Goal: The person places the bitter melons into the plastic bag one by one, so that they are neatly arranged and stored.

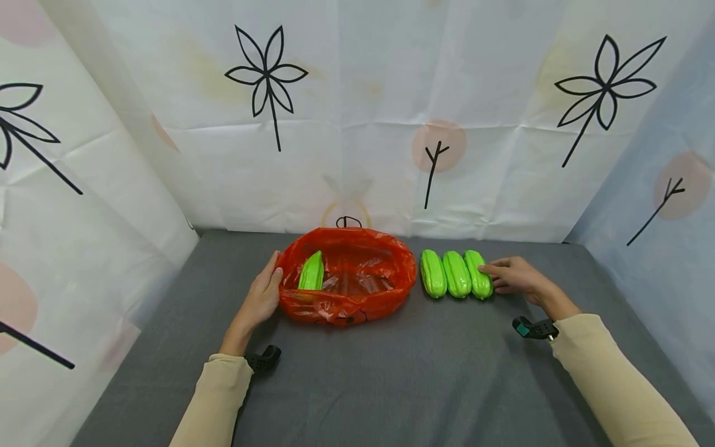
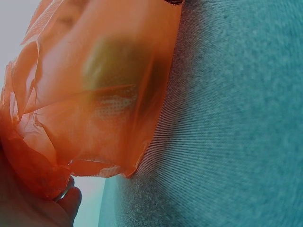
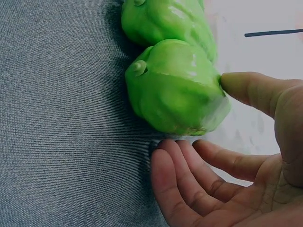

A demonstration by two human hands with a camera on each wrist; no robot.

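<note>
A red plastic bag (image 1: 343,308) stands with its mouth wide open, one green ridged gourd-like vegetable (image 1: 311,273) inside it. My left hand (image 1: 262,293) grips the bag's left rim; in the left wrist view, its red film (image 2: 35,165) bunches at the fingers, and the vegetable shows dimly through the side. Right of the bag lie three similar green vegetables side by side, the rightmost vegetable (image 1: 478,275) nearest my right hand (image 1: 516,277). In the right wrist view, the right thumb touches this glossy vegetable (image 3: 175,90), while the other fingers lie loosely curved beside it, apart from it.
The other two green vegetables, one in the middle (image 1: 457,274) and one at the left (image 1: 433,274), lie between the bag and my right hand. A grey cloth (image 1: 363,385) covers the table. White printed fabric walls (image 1: 363,174) stand at the back and both sides.
</note>
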